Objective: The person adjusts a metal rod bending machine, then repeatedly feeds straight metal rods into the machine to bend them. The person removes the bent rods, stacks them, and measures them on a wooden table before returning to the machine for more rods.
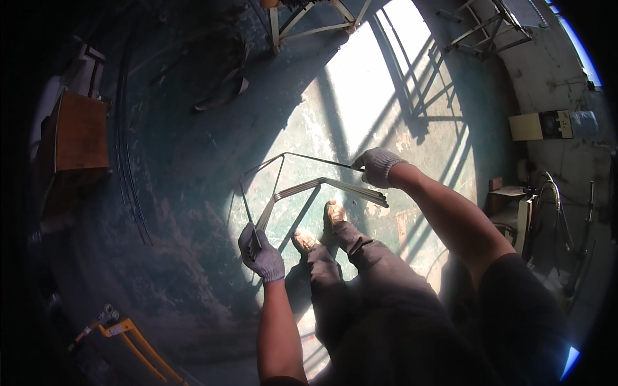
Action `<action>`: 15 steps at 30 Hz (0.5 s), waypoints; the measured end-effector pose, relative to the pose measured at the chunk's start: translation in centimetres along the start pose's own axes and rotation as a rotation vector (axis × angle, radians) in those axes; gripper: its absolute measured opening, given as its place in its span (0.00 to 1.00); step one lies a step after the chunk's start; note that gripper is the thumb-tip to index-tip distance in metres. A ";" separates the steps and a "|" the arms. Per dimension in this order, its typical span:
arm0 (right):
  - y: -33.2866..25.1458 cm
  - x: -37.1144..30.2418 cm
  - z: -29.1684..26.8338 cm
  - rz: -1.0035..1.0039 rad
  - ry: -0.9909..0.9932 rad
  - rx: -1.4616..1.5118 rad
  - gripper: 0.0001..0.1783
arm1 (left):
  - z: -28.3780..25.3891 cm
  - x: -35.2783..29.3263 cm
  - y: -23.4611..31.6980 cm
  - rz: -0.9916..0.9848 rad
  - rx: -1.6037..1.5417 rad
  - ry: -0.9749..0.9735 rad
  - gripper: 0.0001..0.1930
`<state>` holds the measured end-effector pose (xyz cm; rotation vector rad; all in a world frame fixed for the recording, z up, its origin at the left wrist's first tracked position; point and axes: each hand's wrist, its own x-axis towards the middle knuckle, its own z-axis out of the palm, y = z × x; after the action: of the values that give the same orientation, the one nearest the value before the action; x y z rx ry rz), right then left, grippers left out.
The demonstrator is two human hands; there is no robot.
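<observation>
Both of my hands wear light knitted work gloves. My left hand (261,253) is closed around one end of a bundle of thin bent metal rods (299,187). The rods lie side by side, bend at two places, and reach toward the right with their far ends loose. My right hand (380,167) pinches the end of a single thin dark rod (318,160), held apart from the bundle on its far side. That rod has a similar bend; its other end runs toward my left hand. Which nearby dark lines are rod and which are shadow, I cannot tell fully.
My shoes (306,241) stand on the worn green floor (187,186), partly sunlit. A brown wooden cabinet (80,132) stands at left, with long thin rods (124,161) beside it. A yellow metal frame (143,347) is at lower left. Metal stands (312,27) are ahead; equipment lines the right wall.
</observation>
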<state>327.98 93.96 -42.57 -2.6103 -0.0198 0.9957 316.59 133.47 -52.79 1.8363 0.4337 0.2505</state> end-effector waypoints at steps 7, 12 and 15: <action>-1.8 -3.2 -0.7 -0.001 -0.002 -0.113 0.15 | -0.1 0.2 0.1 -0.053 -0.049 0.032 0.12; -1.6 -5.3 -1.7 -0.100 0.002 -0.116 0.14 | 0.2 0.2 0.9 -0.079 -0.075 0.046 0.11; -0.9 -5.9 -1.5 -0.145 -0.011 -0.128 0.13 | 0.4 0.3 1.4 -0.073 -0.075 0.044 0.12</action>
<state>324.58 93.52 -37.47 -2.6728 -0.2808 0.9877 317.26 132.91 -51.63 1.7408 0.5140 0.2547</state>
